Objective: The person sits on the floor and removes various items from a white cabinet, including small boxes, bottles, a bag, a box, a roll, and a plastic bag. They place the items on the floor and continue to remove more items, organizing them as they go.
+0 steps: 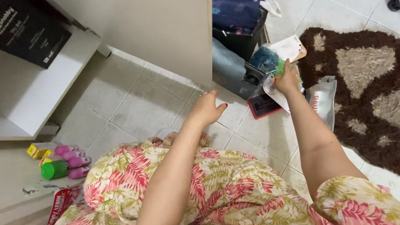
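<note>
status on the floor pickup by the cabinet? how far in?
Early. Done: nothing visibly put away. In hand: right hand grips a white flat packet with something green; left hand hovers empty over the tile. Left: red-edged flat item, white plastic bag, pink and green bottles near the shelf.

A small green object (pixel 280 67) sits clamped in the right hand (pixel 287 80), only its top showing above the fingers; its kind cannot be told. A white sheet (pixel 276 93) hangs below the same grip, creased, over the tiled floor. Just beside it lies a dark flat case with a red edge (pixel 263 104), resting flat on the tiles.
</note>
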